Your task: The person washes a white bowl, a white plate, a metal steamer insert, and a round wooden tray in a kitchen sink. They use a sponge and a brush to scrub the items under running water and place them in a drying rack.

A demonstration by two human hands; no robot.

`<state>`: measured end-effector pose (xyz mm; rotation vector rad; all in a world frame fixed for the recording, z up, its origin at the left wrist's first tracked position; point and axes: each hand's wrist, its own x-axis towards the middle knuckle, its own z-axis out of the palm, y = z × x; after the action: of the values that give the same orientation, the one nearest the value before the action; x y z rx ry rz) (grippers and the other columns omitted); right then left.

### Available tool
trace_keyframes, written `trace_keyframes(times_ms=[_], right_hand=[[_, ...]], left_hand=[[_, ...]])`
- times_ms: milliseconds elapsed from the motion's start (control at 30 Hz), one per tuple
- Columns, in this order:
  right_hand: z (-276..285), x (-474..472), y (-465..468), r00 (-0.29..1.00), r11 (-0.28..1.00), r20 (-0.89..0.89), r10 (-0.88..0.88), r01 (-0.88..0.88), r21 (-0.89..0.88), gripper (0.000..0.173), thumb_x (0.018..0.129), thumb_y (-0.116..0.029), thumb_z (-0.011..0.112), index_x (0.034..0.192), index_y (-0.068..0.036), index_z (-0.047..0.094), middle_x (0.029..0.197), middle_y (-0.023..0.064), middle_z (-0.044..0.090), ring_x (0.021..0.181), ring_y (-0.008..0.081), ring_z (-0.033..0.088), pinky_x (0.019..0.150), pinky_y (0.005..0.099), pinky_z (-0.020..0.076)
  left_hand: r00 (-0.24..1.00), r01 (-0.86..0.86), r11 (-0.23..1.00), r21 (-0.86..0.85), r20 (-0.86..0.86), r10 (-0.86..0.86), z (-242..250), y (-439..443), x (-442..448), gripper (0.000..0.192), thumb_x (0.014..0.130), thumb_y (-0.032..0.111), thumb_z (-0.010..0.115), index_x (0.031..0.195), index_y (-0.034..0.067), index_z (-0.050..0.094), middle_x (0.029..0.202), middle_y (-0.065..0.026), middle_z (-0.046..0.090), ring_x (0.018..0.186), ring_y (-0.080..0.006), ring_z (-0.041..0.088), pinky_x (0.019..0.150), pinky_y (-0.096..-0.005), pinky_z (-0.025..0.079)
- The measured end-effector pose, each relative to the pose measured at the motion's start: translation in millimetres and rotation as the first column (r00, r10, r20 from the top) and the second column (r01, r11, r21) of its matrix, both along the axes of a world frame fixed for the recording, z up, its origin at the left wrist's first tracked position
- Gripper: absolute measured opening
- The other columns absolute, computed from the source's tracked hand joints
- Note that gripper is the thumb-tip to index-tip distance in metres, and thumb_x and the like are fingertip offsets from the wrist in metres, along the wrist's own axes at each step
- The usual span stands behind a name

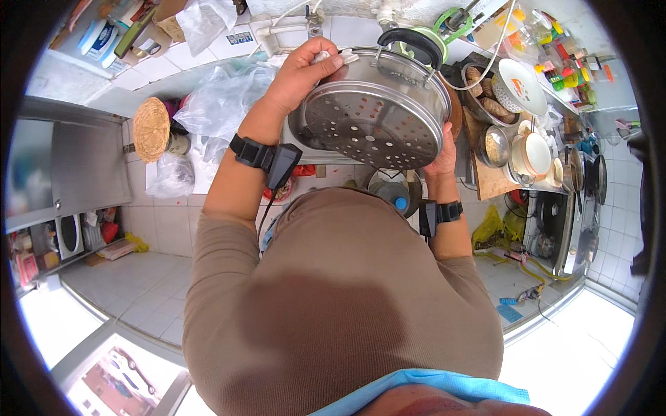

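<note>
A stainless steel steamer tier (372,122) is held up tilted, its perforated base facing me. Brownish spots mark some of the base around the holes. A black loop handle (413,44) stands at its far side. My left hand (312,67) is at the upper left rim, pinching a white cloth or tissue (349,55) against the metal. On the right, my right hand (442,153) grips the tier's lower edge, with part of its fingers hidden behind the steel. Behind the tier, the sink area is mostly covered from view.
Clear plastic bags (223,99) and a woven basket (151,129) are on the left. On the right are a basin of brown tubers (491,99), a wooden cutting board (491,179) and several bowls (536,153). A water pipe and tap (315,23) project from the wall. A blue-capped bottle (399,203) stands below.
</note>
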<state>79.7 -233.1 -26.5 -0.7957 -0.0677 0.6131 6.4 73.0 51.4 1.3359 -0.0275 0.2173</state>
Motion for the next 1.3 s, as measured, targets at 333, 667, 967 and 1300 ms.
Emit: trace_keyframes(times_ms=[333, 667, 967, 1300], right_hand=[[73.8, 16.8, 0.0, 0.620, 0.680, 0.504, 0.601, -0.065, -0.731, 0.039, 0.079, -0.013, 0.071, 0.114, 0.000, 0.060, 0.103, 0.0046, 0.063, 0.097, 0.0125, 0.056, 0.087, 0.0277, 0.0438], [26.9, -9.4, 23.4, 0.889, 0.831, 0.363, 0.278, -0.033, -0.555, 0.024, 0.084, 0.002, 0.060, 0.108, 0.004, 0.061, 0.098, 0.0068, 0.064, 0.089, 0.0132, 0.058, 0.081, 0.0272, 0.0474], [19.7, -22.6, 6.2, 0.884, 0.910, 0.437, 0.165, 0.034, -0.413, 0.026, 0.084, 0.006, 0.061, 0.109, 0.006, 0.060, 0.097, 0.0090, 0.065, 0.088, 0.0164, 0.063, 0.080, 0.0282, 0.0501], [24.4, -21.6, 8.8, 0.894, 0.895, 0.423, 0.144, 0.065, -0.441, 0.027, 0.083, 0.005, 0.061, 0.110, 0.007, 0.059, 0.097, 0.0103, 0.066, 0.088, 0.0172, 0.062, 0.080, 0.0290, 0.0502]], left_hand=[[0.899, -0.269, 0.491, 0.829, 0.399, -0.182, 11.1, -51.0, 7.2, 0.016, 0.082, 0.018, 0.066, 0.087, 0.008, 0.055, 0.083, -0.0077, 0.056, 0.077, -0.0268, 0.056, 0.070, -0.0386, 0.043], [0.906, -0.392, -0.077, 0.917, 0.370, -0.207, -12.8, -107.4, -30.5, 0.039, 0.087, 0.024, 0.053, 0.116, 0.000, 0.058, 0.133, -0.0175, 0.049, 0.126, -0.0262, 0.045, 0.101, -0.0432, 0.039], [0.947, -0.241, 0.743, 0.625, -0.016, 0.321, -43.4, -16.9, -18.6, 0.042, 0.089, 0.025, 0.050, 0.121, -0.002, 0.054, 0.133, -0.0203, 0.048, 0.124, -0.0316, 0.046, 0.103, -0.0424, 0.036], [0.910, -0.387, 0.230, 0.893, 0.409, -0.059, -11.7, -53.6, -17.7, 0.040, 0.087, 0.026, 0.053, 0.122, 0.006, 0.056, 0.137, -0.0172, 0.044, 0.128, -0.0297, 0.042, 0.104, -0.0419, 0.033]])
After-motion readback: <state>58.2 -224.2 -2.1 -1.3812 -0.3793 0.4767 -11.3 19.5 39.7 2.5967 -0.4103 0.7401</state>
